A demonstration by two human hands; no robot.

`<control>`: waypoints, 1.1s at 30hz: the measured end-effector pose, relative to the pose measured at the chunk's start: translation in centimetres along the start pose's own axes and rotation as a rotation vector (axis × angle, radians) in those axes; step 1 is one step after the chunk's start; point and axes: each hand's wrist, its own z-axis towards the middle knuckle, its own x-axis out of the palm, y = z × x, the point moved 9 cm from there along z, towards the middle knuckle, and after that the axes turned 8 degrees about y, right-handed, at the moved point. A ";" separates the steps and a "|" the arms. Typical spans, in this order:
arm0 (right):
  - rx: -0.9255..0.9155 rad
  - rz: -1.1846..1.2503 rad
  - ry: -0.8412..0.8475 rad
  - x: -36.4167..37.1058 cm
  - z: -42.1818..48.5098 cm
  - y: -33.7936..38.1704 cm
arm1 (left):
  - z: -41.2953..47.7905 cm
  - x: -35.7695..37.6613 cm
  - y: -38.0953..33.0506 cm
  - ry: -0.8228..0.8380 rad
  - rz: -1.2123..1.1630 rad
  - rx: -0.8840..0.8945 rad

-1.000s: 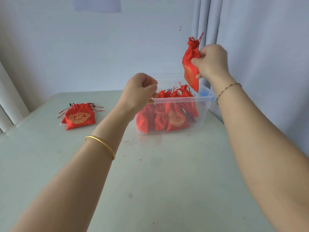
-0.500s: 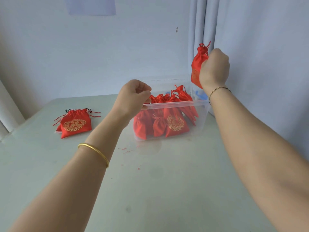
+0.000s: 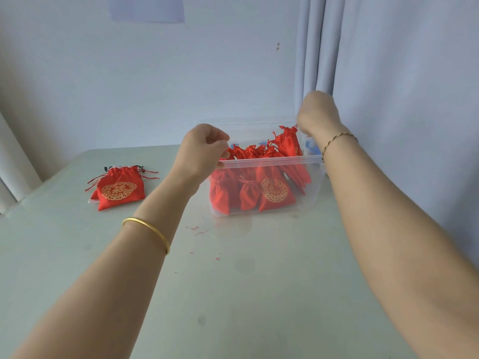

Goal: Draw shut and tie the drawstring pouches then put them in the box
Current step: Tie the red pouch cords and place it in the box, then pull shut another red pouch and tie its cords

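Note:
A clear plastic box (image 3: 315, 182) stands on the table and holds several tied red drawstring pouches (image 3: 272, 190) with gold prints. My left hand (image 3: 202, 151) pinches the box's near rim at its left corner. Blurred by motion, my right hand (image 3: 317, 115) hovers in a fist over the far right end of the box. Just below its fingers, a red pouch top (image 3: 287, 138) sticks up above the rim; whether the hand grips it is unclear. A small stack of flat red pouches (image 3: 119, 191) with loose strings lies on the table to the left.
The pale green table (image 3: 233, 294) has red thread scraps (image 3: 199, 230) in front of the box. A wall stands behind it and a grey curtain (image 3: 388, 99) hangs close on the right. Something blue (image 3: 309, 145) shows at the box's far right corner.
My right hand has dropped from high beside the curtain down to the box's right end, and the pouch it held up no longer shows in the air. My left hand stays on the rim.

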 end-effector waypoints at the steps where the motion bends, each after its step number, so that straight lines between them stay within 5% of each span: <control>1: -0.018 0.052 -0.023 -0.2 -0.1 0.6 | 0.0 -0.7 0.4 -0.042 -0.008 -0.001; 4: -0.115 0.250 0.018 1.0 -1.8 3.9 | -0.2 -3.6 2.4 -0.215 -0.010 -0.013; 9: -0.285 0.556 0.370 8.7 -8.8 10.7 | -1.6 -9.6 9.8 -0.387 0.208 -0.190; 14: -0.374 0.469 0.547 16.1 -12.2 13.5 | -3.4 -12.5 17.1 -0.217 0.759 -0.383; 19: -0.392 0.418 0.575 19.1 -12.9 14.0 | -3.0 -13.0 20.4 0.018 1.095 -0.389; 25: -0.359 0.403 0.588 20.2 -12.6 13.0 | -1.9 -13.8 19.3 0.012 1.195 -0.249; 33: -0.266 0.445 0.651 21.4 -13.5 10.8 | -2.0 -12.8 18.2 0.120 1.188 -0.330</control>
